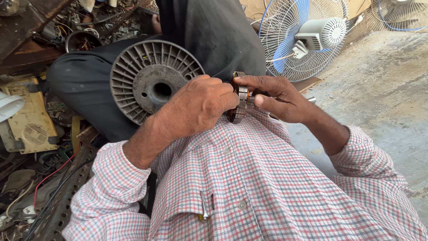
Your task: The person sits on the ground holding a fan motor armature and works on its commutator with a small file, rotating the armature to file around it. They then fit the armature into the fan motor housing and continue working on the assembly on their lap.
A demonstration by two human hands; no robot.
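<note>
We see a small motor stator [240, 99], its laminated ring edge-on to us, held over the lap between both hands. The left hand [196, 107] closes over its left side, fingers curled on it; the right hand [278, 98] pinches its right rim. A ribbed grey spool [147, 85] lies just behind.

Bright, even daylight, sharp through the middle

The concrete floor [383, 89] at the right is pale and slightly washed out, while the cluttered scrap pile [40, 147] at the left sits in duller shade. Soft shadow falls under the left hand [196, 107] and right hand [278, 98] onto the checked shirt [249, 178]. The wide lens bends the edges; the white fan [307, 35] looks a little soft.
</note>
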